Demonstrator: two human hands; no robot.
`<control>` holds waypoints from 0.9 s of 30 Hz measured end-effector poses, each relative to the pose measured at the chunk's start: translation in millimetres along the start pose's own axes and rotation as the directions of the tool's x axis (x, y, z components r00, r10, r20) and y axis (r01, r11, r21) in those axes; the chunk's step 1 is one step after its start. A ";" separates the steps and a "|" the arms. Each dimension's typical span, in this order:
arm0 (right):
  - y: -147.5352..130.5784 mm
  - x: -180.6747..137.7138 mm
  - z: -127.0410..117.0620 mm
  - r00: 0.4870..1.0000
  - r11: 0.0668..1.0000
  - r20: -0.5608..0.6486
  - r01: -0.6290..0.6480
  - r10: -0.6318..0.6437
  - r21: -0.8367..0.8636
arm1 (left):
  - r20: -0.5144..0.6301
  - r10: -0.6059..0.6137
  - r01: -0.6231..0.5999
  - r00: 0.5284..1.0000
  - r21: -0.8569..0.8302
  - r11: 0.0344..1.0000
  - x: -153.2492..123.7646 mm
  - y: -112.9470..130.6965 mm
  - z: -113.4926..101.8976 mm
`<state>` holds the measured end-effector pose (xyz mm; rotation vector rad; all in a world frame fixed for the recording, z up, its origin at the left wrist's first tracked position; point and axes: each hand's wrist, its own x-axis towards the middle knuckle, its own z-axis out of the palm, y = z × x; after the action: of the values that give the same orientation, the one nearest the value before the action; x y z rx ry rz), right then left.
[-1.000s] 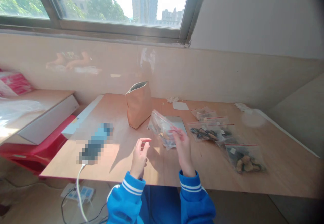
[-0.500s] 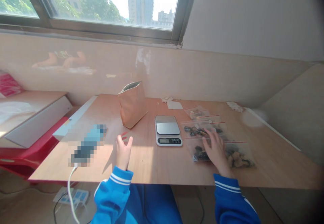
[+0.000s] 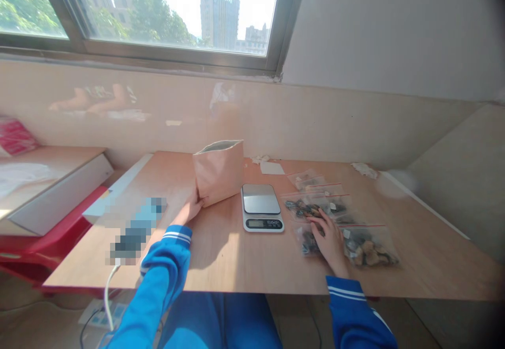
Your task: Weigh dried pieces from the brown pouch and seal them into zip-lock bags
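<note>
My left hand (image 3: 190, 208) has reached forward to the base of the open brown paper bag (image 3: 219, 170), which stands upright on the wooden table (image 3: 236, 254); its fingers are closed on the bag's lower left corner. My right hand (image 3: 330, 239) lies flat, fingers spread, on a clear zip bag of dark and pale pieces (image 3: 355, 245). Between the two hands sits a small digital scale (image 3: 261, 207) with nothing on its pan.
Further clear zip bags (image 3: 315, 202) lie behind my right hand. Scraps of paper (image 3: 271, 167) lie near the wall. A blurred-out object with a white cable (image 3: 136, 225) rests at the table's left. A lower red and white shelf (image 3: 51, 202) stands to the left.
My right hand put the clear bag down on the right and now rests on it. My left hand moved forward and took hold of the paper bag, which now stands nearer the scale.
</note>
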<state>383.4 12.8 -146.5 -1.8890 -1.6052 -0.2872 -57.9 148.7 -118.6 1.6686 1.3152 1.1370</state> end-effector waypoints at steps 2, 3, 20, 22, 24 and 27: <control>2.4 1.9 2.5 1.000 0.999 -0.013 0.012 -0.012 0.030 | 0.029 0.003 -0.002 1.000 -0.022 1.000 2.3 0.1 -1.2; 3.4 3.2 3.3 1.000 0.999 -0.018 0.017 -0.016 0.042 | 0.033 -0.002 0.003 0.999 -0.031 1.000 3.4 1.2 -1.8; -161.1 32.1 -110.9 0.980 0.980 0.121 0.143 -0.160 0.137 | 0.147 -0.077 0.141 0.986 -0.494 0.858 -120.7 135.1 69.7; -201.5 24.3 -106.2 0.966 0.935 0.171 0.131 -0.196 0.329 | 0.190 -0.086 0.180 0.978 -0.563 0.807 -127.8 149.7 79.2; -232.9 14.7 -96.1 0.929 0.854 0.254 0.109 -0.270 0.508 | 0.159 -0.130 0.200 0.979 -0.607 0.769 -128.8 153.1 80.4; -260.0 3.1 -78.8 0.894 0.735 0.315 0.024 -0.319 0.677 | 0.056 -0.218 0.201 0.974 -0.652 0.731 -125.7 143.6 71.9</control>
<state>156.6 -17.0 0.1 -1.2770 -1.8361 0.5960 47.0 -7.0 -39.0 0.9592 0.9209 1.2864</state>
